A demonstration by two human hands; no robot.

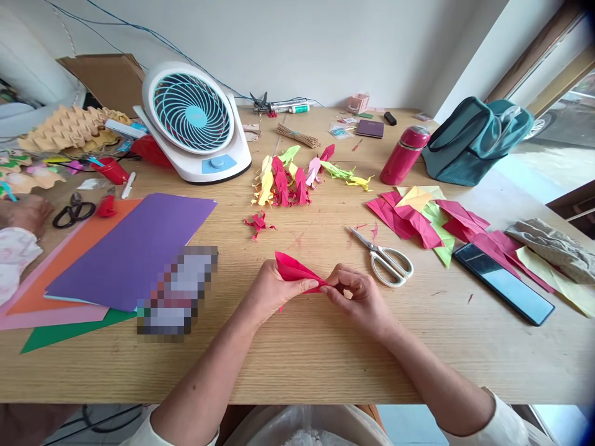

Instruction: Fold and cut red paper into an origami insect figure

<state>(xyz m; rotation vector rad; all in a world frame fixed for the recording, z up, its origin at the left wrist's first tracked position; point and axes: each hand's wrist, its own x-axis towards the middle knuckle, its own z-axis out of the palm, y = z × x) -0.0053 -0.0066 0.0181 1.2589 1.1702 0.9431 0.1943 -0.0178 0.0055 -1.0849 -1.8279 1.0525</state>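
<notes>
Hands grip one folded red paper (295, 271) above the table (325, 347): left hand (269, 290) pinches its wide end, right hand (356, 296) pinches its narrow tip. Scissors (385, 257) lie nearby.

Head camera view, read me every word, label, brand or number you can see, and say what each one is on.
No text can be read anywhere.
Fan: marks on its base too small to read.
Tubes at the far edge of the table: labels too small.
Small packets: print blurred.
Pixelated patch on the purple paper: unreadable.
red paper in the left hand and right hand: no print shows.
</notes>
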